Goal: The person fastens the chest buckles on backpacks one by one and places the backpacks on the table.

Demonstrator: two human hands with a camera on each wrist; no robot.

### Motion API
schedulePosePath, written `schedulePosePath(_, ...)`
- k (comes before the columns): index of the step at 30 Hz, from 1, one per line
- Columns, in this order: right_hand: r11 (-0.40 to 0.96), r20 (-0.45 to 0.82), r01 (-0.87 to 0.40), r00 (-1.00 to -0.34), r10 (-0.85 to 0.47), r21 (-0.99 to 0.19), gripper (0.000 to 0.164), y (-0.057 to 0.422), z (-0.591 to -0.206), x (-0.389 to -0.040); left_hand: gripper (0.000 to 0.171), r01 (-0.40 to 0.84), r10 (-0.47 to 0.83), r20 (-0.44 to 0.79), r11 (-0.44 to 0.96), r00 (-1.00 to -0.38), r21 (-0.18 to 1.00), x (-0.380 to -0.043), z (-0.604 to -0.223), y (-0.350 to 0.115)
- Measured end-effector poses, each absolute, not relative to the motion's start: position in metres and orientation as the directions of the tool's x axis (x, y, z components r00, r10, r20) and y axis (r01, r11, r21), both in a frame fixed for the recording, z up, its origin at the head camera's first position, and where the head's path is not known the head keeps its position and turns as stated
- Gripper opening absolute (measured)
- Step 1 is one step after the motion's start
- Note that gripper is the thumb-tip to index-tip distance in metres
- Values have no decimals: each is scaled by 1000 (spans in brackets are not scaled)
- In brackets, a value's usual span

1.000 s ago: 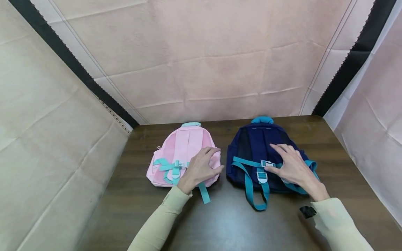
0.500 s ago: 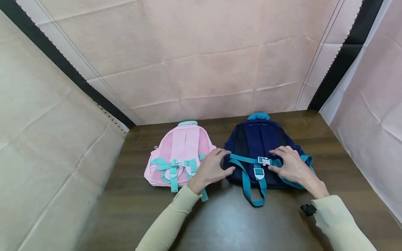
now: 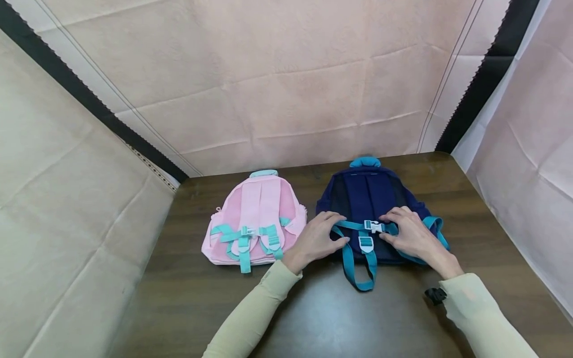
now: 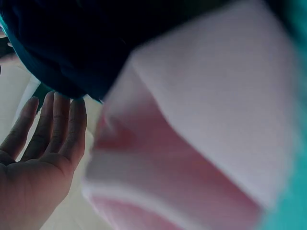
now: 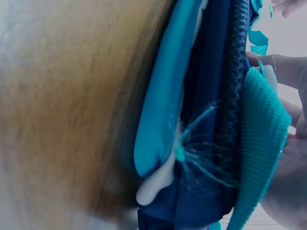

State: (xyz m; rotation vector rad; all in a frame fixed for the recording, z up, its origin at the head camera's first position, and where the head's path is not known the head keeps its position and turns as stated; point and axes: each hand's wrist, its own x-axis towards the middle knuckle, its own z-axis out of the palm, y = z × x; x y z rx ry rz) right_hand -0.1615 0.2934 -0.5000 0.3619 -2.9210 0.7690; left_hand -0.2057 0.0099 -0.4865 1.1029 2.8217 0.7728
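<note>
Two small backpacks lie with their strap sides up. The navy backpack (image 3: 369,191) has blue straps (image 3: 351,225) joined across it by a white side-release buckle (image 3: 374,226). My right hand (image 3: 409,233) is at the buckle's right side, thumb below and fingers above the strap, with a gap between them. At the strap's left part is my left hand (image 3: 318,238), thumb and fingers spread. Its fingers (image 4: 57,120) look straight in the left wrist view. Left of that arm sits the pink backpack (image 3: 257,199), its aqua straps (image 3: 243,238) crossing its lower half.
Both backpacks stand on a brown wooden table (image 3: 192,308). Pale fabric walls (image 3: 291,109) with black edge strips (image 3: 89,97) enclose the back and sides. A loose blue strap loop (image 3: 360,283) hangs off the navy backpack towards the front.
My left hand has moved right, from over the pink backpack to the navy backpack's strap. My right hand stays by the buckle, and the view has shifted slightly.
</note>
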Motion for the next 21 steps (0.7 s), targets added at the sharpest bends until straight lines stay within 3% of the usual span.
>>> schedulePosePath(21,844,172,-259,-965,-200,-469,34,290,-506,-163,50,678,698,105,631,-708,378,-217,-486,60)
